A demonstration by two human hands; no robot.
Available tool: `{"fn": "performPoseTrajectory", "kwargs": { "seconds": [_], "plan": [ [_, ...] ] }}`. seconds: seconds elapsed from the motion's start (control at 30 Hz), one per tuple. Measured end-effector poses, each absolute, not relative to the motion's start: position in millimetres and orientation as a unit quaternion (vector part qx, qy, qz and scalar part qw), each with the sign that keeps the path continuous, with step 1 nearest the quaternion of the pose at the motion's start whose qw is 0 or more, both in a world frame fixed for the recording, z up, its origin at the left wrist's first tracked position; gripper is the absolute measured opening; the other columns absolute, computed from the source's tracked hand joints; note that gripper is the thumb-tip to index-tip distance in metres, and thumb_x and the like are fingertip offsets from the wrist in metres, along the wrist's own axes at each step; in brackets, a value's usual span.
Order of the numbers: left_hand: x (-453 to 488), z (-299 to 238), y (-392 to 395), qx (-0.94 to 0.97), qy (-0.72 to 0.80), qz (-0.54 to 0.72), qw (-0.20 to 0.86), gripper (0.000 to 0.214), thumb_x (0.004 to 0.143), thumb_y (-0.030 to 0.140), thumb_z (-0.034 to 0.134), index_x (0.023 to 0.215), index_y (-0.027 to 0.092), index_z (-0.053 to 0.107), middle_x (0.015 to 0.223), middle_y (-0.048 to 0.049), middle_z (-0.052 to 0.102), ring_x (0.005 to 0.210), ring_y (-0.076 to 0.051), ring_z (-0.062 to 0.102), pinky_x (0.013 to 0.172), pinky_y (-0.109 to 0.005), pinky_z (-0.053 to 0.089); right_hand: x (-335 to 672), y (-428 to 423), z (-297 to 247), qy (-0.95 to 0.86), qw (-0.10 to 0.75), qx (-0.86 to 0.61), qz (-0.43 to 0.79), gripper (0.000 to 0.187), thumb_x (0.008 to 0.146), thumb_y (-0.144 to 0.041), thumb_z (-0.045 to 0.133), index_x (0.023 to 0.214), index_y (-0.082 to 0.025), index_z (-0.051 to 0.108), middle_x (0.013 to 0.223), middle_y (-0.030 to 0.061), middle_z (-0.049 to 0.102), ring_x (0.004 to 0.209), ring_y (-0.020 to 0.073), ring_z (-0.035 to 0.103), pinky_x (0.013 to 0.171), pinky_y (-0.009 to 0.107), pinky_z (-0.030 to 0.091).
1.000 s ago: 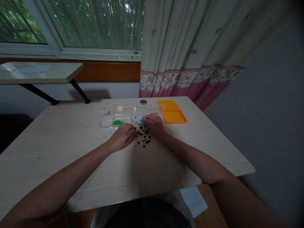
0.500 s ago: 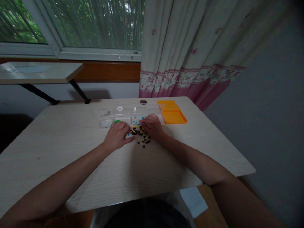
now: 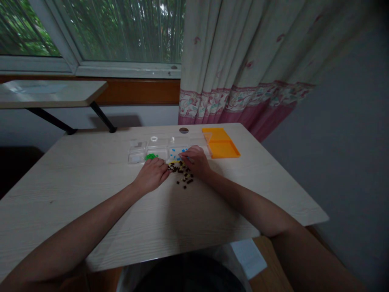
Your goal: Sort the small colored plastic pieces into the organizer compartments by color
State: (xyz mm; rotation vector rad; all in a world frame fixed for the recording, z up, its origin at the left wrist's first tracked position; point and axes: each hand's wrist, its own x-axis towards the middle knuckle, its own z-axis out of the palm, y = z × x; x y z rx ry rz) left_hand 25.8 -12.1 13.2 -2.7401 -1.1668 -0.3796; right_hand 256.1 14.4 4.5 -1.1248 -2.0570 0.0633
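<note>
Pieces, dark brown [image 3: 180, 171], lie at the near side of the clear tray [image 3: 178, 140], between the curled left hand [image 3: 153, 174] and bent right hand [image 3: 197, 162], whose grips are indiscernible; a careless sideways brush could mix them with its blue pieces [image 3: 174, 155].

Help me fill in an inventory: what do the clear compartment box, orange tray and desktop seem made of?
Clear compartment box: likely glossy plastic; see-through, with bright glints.
Orange tray: probably smooth moulded plastic; uniform colour, thin raised rims.
Desktop: wood or wood-look laminate, low sheen; grain lines show, but which one stays unclear.
</note>
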Motion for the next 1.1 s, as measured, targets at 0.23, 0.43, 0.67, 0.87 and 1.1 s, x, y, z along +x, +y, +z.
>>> {"fn": "performPoseTrajectory", "kwargs": {
  "seconds": [0.23,0.43,0.67,0.87,1.1],
  "plan": [
    [22,8,-6,-0.906,-0.374,-0.2,-0.014,0.031,0.1,0.033,0.033,0.09,0.016,0.057,0.086,-0.0076,0.056,0.085,-0.022,0.051,0.078,-0.036,0.04,255,11,3,-0.84,0.362,-0.403,-0.011,0.026,0.094,-0.036,0.051,0.093,-0.022,0.073,0.083,0.0042,0.07,0.086,0.0186,0.057,0.083,0.035,0.038],
    [19,10,-2,-0.879,-0.352,-0.298,-0.12,0.03,0.101,0.031,0.033,0.085,0.017,0.054,0.082,-0.005,0.052,0.083,-0.019,0.05,0.076,-0.033,0.041,246,0,2,-0.891,0.325,-0.313,-0.05,0.023,0.093,-0.038,0.054,0.104,-0.025,0.07,0.09,0.0037,0.07,0.095,0.0188,0.057,0.092,0.036,0.037],
    [36,8,-4,-0.839,-0.358,-0.36,-0.193,0.031,0.099,0.033,0.038,0.074,0.018,0.048,0.076,-0.0022,0.049,0.074,-0.016,0.047,0.067,-0.029,0.038,238,-10,-1,-0.864,0.356,-0.347,-0.082,0.021,0.092,-0.037,0.056,0.105,-0.025,0.069,0.091,0.0044,0.07,0.1,0.0203,0.057,0.097,0.038,0.036],
    [35,10,-5,-0.84,-0.364,-0.353,-0.193,0.032,0.099,0.034,0.04,0.073,0.018,0.05,0.075,-0.002,0.049,0.074,-0.016,0.049,0.068,-0.029,0.038,238,-8,-1,-0.861,0.375,-0.336,-0.071,0.018,0.092,-0.032,0.057,0.101,-0.024,0.07,0.087,0.0029,0.072,0.095,0.0185,0.059,0.093,0.036,0.039],
    [34,8,-5,-0.843,-0.375,-0.337,-0.188,0.033,0.1,0.036,0.037,0.083,0.018,0.06,0.078,-0.0034,0.055,0.077,-0.017,0.053,0.073,-0.03,0.042,243,-4,-1,-0.86,0.374,-0.338,-0.078,0.018,0.093,-0.03,0.056,0.102,-0.025,0.071,0.088,0.0029,0.071,0.095,0.0184,0.057,0.094,0.037,0.036]
  ]
}}
